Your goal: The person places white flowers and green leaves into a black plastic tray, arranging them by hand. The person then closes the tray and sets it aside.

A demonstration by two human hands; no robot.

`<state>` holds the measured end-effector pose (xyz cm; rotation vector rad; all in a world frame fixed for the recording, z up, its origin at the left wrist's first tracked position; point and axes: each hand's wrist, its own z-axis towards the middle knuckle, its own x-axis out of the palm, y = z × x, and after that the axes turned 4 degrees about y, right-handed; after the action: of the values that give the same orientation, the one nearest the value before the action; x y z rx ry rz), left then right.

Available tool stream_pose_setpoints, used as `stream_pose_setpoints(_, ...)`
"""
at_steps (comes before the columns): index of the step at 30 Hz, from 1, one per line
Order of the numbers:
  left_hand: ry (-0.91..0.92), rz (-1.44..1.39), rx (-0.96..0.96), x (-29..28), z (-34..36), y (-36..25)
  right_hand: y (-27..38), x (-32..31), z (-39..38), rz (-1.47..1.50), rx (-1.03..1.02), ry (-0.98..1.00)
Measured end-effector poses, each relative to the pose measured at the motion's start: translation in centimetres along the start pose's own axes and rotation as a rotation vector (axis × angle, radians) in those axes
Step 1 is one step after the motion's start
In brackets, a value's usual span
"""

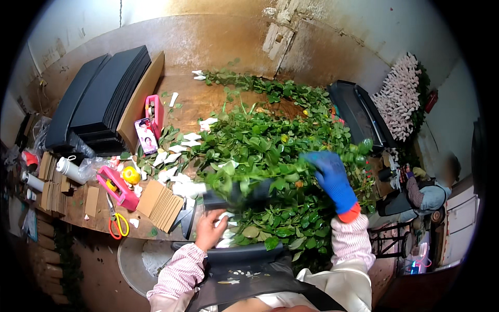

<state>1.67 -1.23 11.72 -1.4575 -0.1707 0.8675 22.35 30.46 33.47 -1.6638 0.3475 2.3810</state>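
My bare left hand [211,229] is at the front edge of the table, fingers curled on a white-wrapped flower head [225,217]. My right hand [326,176], in a blue glove with a red cuff, grips leafy green stems [275,161] over the middle of a large pile of foliage [291,229]; its fingertips are partly lost among leaves. Beneath the blurred leaves lies a dark corrugated strip [218,198]. More white-wrapped heads [182,179] lie left of the pile, and a dark triangular tool [187,218] is beside my left hand.
Left: black board stacks [106,91], pink tape dispensers [117,190], a propped phone [146,136], yellow-and-red scissors [117,221], cardboard pieces [158,205], a white flask [70,169]. Right: a black tray [358,117], pale flower bunches [397,93], a seated co-worker [431,192]. A metal basin [132,265] stands below.
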Motion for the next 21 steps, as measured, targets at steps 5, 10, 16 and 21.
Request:
stream_pose_setpoints(5, 0.098, 0.004, 0.019, 1.2, -0.2, 1.8, -2.3, 3.9, -11.4, 0.116, 0.169, 0.508)
stream_pose_setpoints(10, 0.033, -0.099, -0.073, 1.2, -0.6, 2.7, 6.2, 0.4, -6.0, -0.263, 0.104, 0.340)
stream_pose_setpoints(16, 0.112, 0.004, -0.015, -0.1, 0.6, -0.3, 14.3, 8.8, -2.9, 0.074, -0.087, 0.583)
stream_pose_setpoints(21, -0.002, -0.016, -0.034, -0.9, -0.1, -0.6, 14.0, 13.9, -1.2, 0.027, 0.030, 0.552)
